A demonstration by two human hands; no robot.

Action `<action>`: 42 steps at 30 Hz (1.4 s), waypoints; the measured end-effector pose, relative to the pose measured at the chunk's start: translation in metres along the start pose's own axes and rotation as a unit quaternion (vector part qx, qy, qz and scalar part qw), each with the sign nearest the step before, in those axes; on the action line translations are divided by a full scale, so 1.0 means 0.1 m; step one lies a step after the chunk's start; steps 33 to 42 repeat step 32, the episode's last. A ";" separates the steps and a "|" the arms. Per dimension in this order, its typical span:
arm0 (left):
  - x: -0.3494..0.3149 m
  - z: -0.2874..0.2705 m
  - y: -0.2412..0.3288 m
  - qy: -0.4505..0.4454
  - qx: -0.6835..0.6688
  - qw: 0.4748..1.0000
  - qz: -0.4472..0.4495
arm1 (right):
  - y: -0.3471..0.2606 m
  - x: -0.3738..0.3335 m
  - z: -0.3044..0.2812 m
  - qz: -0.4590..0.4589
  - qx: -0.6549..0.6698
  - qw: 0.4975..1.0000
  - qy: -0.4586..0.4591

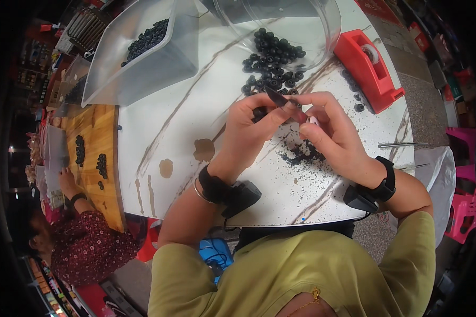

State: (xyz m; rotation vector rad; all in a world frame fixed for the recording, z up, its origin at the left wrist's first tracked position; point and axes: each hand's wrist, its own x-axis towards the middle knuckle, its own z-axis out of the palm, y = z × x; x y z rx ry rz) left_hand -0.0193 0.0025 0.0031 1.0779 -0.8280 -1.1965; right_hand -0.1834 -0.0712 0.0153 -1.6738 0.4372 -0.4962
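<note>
My right hand (330, 127) is closed around the handle of a small knife, near the middle of the white table. The dark blade (275, 96) points up and to the left, across the fingertips of my left hand (251, 127). Between the left thumb and fingers sits a dark, round, bead-like piece (259, 113), partly covered by the fingers. Just beyond both hands lies a loose pile of similar dark round pieces (269, 68), some of them with light spots. Black shavings (304, 153) are scattered on the tabletop beneath the right hand.
A translucent bin (143, 79) with dark pieces stands far left, beside a clear round tub (330, 26). At right are a red tape dispenser (367, 71) and thin metal rods (403, 145). Another person (92, 243) works at a wooden board (98, 137) on the left.
</note>
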 end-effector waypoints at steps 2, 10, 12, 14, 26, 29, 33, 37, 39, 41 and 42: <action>0.00 0.02 0.00 0.005 0.005 0.999 0.034 | 0.03 0.00 0.00 -0.014 0.009 1.000 0.002; 0.03 -0.02 -0.09 0.010 0.079 0.993 0.087 | 0.04 -0.02 0.00 -0.006 0.040 0.999 -0.005; 0.03 -0.02 -0.09 0.016 0.064 0.994 0.086 | 0.03 -0.02 0.01 -0.005 0.060 0.998 -0.008; 0.04 -0.06 -0.10 0.009 0.107 0.990 0.096 | 0.02 -0.01 0.02 -0.004 0.079 0.997 -0.011; 0.03 -0.07 -0.07 -0.017 0.114 0.987 0.113 | 0.03 -0.03 0.02 -0.016 0.039 0.999 -0.011; 0.03 -0.05 -0.06 -0.021 0.090 0.989 0.117 | 0.04 -0.04 0.02 -0.019 0.041 0.999 -0.013; 0.04 -0.09 -0.09 -0.034 0.095 0.987 0.126 | 0.04 -0.04 0.02 -0.013 0.042 0.999 -0.015; 0.04 -0.09 -0.09 -0.034 0.095 0.987 0.126 | 0.04 -0.04 0.02 -0.013 0.042 0.999 -0.015; 0.04 -0.09 -0.09 -0.034 0.095 0.987 0.126 | 0.04 -0.04 0.02 -0.013 0.042 0.999 -0.015; 0.04 -0.09 -0.09 -0.034 0.095 0.987 0.126 | 0.04 -0.04 0.02 -0.013 0.042 0.999 -0.015; 0.04 -0.09 -0.09 -0.034 0.095 0.987 0.126 | 0.04 -0.04 0.02 -0.013 0.042 0.999 -0.015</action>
